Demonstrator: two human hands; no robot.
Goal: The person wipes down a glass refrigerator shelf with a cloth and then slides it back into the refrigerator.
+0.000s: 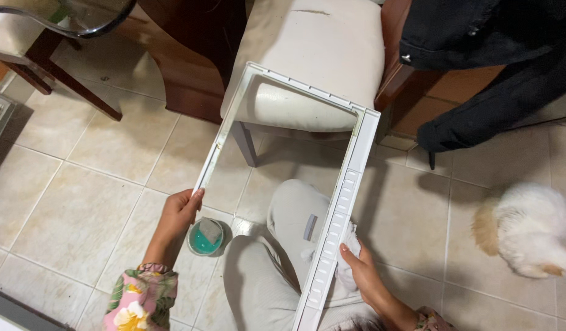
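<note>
Grip: your left hand [180, 211] is closed around the thin left rail of the white plastic frame [347, 196], fingers wrapped over its edge; your right hand [362, 273] presses a white cloth [349, 242] against the wide slotted right rail, thumb on top of the cloth.
Frame position: it slants up from your lap, its far end resting on the front edge of the cream chair seat [313, 55], its near end by your right knee.
Step, as it looks: wiping the slotted rail with the cloth while the other hand steadies the frame.
Doing it well: keep your left hold firm so the frame does not twist; it looks thin and likely to flex, so I would press lightly and run the cloth along the slots rather than across them.
Support: let the chair carry the far end; if it slips off the seat edge, the frame would drop toward the tiles.
Bowl: a small round container of green liquid [206, 238] sits on the floor just beside your left wrist; mind your elbow there.
Surface: beige floor tiles [81, 202] with dark grout lines.
Room: wooden furniture [191, 61] behind the chair, dark clothing [491, 61] hanging at upper right, a white and tan furry animal [528, 230] on the tiles to your right, well apart from the frame.
</note>
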